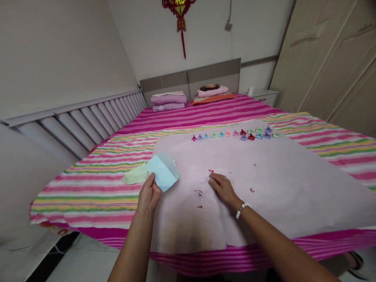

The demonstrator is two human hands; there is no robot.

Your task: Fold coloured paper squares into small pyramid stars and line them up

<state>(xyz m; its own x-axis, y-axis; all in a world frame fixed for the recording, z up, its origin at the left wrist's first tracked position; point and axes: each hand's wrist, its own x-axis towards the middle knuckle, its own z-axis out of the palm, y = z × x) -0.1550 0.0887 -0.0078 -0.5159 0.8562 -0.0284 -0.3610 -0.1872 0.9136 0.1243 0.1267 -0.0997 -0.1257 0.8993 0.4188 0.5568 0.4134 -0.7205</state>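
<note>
My left hand (150,192) pinches a light blue square of paper (163,172) at its lower left, thumb on top, and holds it over the left edge of a large pale sheet (279,207). Behind it, pale green paper (135,174) lies on the striped cloth. Above the middle of the sheet is my right hand (225,188), wearing a white bead bracelet (243,210). Its fingers are loosely bent and slightly apart, with nothing seen in them. A small red mark (210,170) is just beyond its fingertips. Small folded paper pieces (228,134) in several colours line the sheet's far edge.
The sheet covers part of a bed with a striped cloth (96,192). Several dark red marks (252,190) dot the sheet. Folded bedding (168,100) sits by the headboard (214,70). A radiator (88,125) runs along the left wall; a white cabinet (266,96) stands at the far right.
</note>
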